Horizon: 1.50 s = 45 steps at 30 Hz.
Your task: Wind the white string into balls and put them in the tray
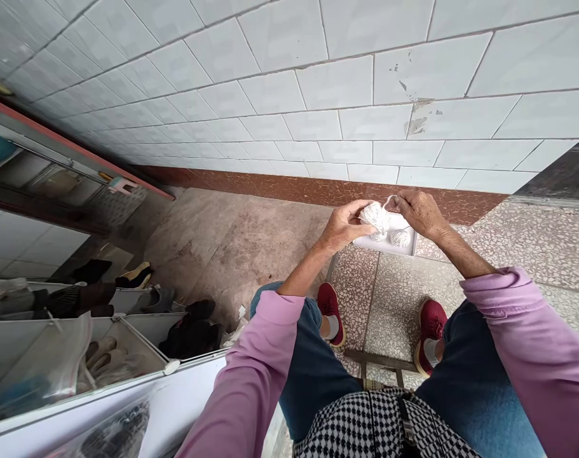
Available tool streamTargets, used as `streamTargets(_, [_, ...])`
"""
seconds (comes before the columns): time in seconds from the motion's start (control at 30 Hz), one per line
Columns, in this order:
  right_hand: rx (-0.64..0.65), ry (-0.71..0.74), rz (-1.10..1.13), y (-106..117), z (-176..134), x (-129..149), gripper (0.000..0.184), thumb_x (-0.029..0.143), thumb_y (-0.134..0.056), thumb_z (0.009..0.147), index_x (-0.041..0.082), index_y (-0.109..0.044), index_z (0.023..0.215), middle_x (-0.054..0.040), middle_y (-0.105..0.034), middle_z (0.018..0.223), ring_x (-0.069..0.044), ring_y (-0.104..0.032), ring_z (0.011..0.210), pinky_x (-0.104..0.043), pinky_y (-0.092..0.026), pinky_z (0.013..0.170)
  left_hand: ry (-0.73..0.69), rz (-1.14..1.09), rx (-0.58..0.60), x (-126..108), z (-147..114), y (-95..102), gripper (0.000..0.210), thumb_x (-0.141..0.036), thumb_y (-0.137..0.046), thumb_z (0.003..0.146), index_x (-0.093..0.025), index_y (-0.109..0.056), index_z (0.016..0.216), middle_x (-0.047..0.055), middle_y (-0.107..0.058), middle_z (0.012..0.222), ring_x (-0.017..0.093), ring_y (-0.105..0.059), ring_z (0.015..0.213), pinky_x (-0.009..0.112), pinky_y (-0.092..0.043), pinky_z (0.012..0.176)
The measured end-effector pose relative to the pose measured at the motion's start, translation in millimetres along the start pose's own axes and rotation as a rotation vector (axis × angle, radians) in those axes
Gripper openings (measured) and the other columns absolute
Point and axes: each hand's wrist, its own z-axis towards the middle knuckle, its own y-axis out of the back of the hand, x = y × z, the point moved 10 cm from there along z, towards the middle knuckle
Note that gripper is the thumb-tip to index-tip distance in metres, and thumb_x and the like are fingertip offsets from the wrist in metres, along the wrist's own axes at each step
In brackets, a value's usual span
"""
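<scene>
My left hand (345, 224) is closed around a ball of white yarn (374, 217), with the thumb below and the fingers above it. A loop of white yarn strand (390, 200) runs from the ball to my right hand (420, 211), which pinches it between thumb and fingers. Below both hands lies a shallow white tray (407, 250). A second, smaller ball of white yarn (400, 238) sits in this tray. Part of the tray is hidden behind my left hand and the held ball.
A white tiled wall (337, 124) with a brown base strip stands ahead. To the left, a white shoe rack (146, 375) holds shoes and plastic bags. Speckled floor tiles (394, 299) lie between my red shoes (330, 312). A checkered cloth (351, 423) covers my lap.
</scene>
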Motion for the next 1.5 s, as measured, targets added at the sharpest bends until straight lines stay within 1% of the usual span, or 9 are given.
streamTargets(0.2, [-0.048, 0.062, 0.039, 2, 9, -13, 0.035, 0.039, -0.054, 0.108, 0.025, -0.076, 0.085, -0.0122, -0.08, 0.084, -0.026, -0.067, 0.074, -0.041, -0.044, 0.071, 0.024, -0.189, 0.038, -16, -4, -6.5, 0.064, -0.035, -0.102, 0.066, -0.021, -0.081, 0.124, 0.01, -0.082, 0.124, 0.027, -0.076, 0.116, 0.043, -0.06, 0.108])
streamTargets(0.33, [0.088, 0.016, 0.03, -16, 7, -22, 0.015, 0.028, -0.07, 0.098, 0.025, -0.08, 0.088, -0.0093, -0.076, 0.077, -0.026, -0.066, 0.072, -0.04, -0.044, 0.069, 0.036, -0.29, -0.042, -22, -4, 4.8, 0.056, -0.037, -0.102, 0.065, -0.023, -0.083, 0.116, 0.007, -0.084, 0.119, 0.025, -0.077, 0.113, 0.041, -0.061, 0.108])
streamTargets(0.5, [0.114, -0.062, 0.012, -3, 0, -27, 0.025, 0.005, -0.071, 0.09, 0.02, -0.085, 0.105, -0.0187, -0.083, 0.106, -0.036, -0.073, 0.102, -0.052, -0.053, 0.094, 0.058, -0.27, -0.186, -14, -2, 32.4, 0.061, -0.036, -0.103, 0.061, -0.023, -0.081, 0.117, 0.005, -0.084, 0.115, 0.025, -0.078, 0.115, 0.042, -0.061, 0.11])
streamTargets(0.6, [0.025, 0.027, 0.315, 19, -5, -5, 0.02, 0.021, -0.066, 0.104, 0.021, -0.083, 0.114, -0.0185, -0.083, 0.118, -0.037, -0.074, 0.116, -0.055, -0.057, 0.105, 0.086, -0.258, -0.201, -5, -1, 35.3, 0.064, -0.036, -0.103, 0.062, -0.022, -0.08, 0.119, 0.006, -0.083, 0.114, 0.026, -0.078, 0.114, 0.043, -0.061, 0.11])
streamTargets(0.77, [0.276, 0.213, 0.641, -11, -27, 54, 0.035, 0.056, -0.066, 0.108, 0.023, -0.079, 0.108, -0.0122, -0.083, 0.109, -0.028, -0.077, 0.101, -0.046, -0.062, 0.095, 0.11, -0.332, -0.222, 3, 3, 30.4, 0.062, -0.036, -0.102, 0.062, -0.021, -0.08, 0.117, 0.007, -0.082, 0.114, 0.023, -0.078, 0.11, 0.042, -0.062, 0.107])
streamTargets(0.93, [0.202, 0.209, 0.451, -33, -40, 68, 0.043, 0.053, -0.05, 0.115, 0.021, -0.073, 0.101, -0.0019, -0.062, 0.069, -0.019, -0.056, 0.063, -0.035, -0.047, 0.069, 0.119, -0.404, -0.325, 10, 5, 39.7, 0.051, -0.04, -0.099, 0.069, -0.019, -0.077, 0.11, 0.009, -0.081, 0.116, 0.026, -0.076, 0.119, 0.042, -0.062, 0.107])
streamTargets(1.17, [0.191, 0.345, 0.347, -8, -52, 87, 0.039, 0.048, -0.048, 0.115, 0.022, -0.069, 0.095, -0.0056, -0.068, 0.081, -0.02, -0.058, 0.071, -0.036, -0.044, 0.074, 0.066, -0.096, -0.366, 9, 8, 36.3, 0.061, -0.034, -0.099, 0.061, -0.021, -0.077, 0.117, 0.006, -0.083, 0.114, 0.024, -0.075, 0.109, 0.038, -0.06, 0.101])
streamTargets(1.33, [0.023, 0.286, 0.338, 30, -36, 65, 0.046, 0.058, -0.05, 0.114, 0.024, -0.066, 0.088, -0.0039, -0.063, 0.075, -0.021, -0.057, 0.074, -0.036, -0.044, 0.074, 0.111, 0.031, -0.116, 11, 10, -0.3, 0.062, -0.03, -0.097, 0.06, -0.02, -0.076, 0.117, 0.006, -0.081, 0.109, 0.021, -0.072, 0.097, 0.036, -0.056, 0.092])
streamTargets(1.5, [-0.031, 0.222, 0.364, 31, -28, 52, 0.041, 0.054, -0.051, 0.112, 0.025, -0.056, 0.083, -0.0029, -0.06, 0.074, -0.019, -0.053, 0.071, -0.036, -0.043, 0.072, 0.136, -0.189, 0.061, 5, 5, -28.0, 0.063, -0.037, -0.103, 0.063, -0.021, -0.071, 0.115, 0.004, -0.076, 0.106, 0.019, -0.07, 0.095, 0.036, -0.057, 0.093])
